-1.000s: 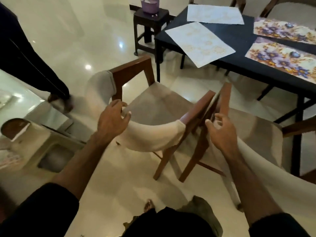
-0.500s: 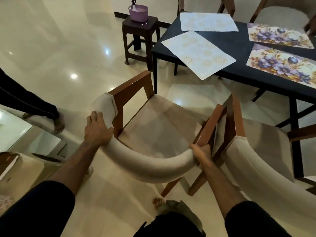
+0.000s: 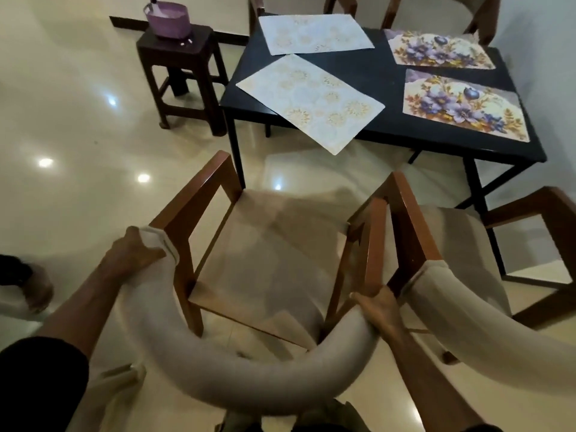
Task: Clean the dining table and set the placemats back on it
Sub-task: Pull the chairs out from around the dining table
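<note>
A wooden chair (image 3: 274,260) with a beige seat and a curved padded backrest stands right in front of me. My left hand (image 3: 134,254) grips the left end of the backrest. My right hand (image 3: 378,310) grips its right end beside the wooden arm. Beyond the chair is the dark dining table (image 3: 358,70). On it lie two pale patterned placemats, one at the near left corner (image 3: 311,99) overhanging the edge, one farther back (image 3: 314,34). Two purple floral placemats (image 3: 461,106) (image 3: 436,49) lie on the right side.
A second matching chair (image 3: 461,244) stands close against the right of the one I hold. A dark stool (image 3: 184,73) with a purple basket (image 3: 166,18) is left of the table. More chairs stand behind the table. Another person's foot (image 3: 28,282) is at the far left.
Both hands have taken hold of the chair's backrest ends. The chair has come closer to me and turned more square to the table. The view has shifted toward the table.
</note>
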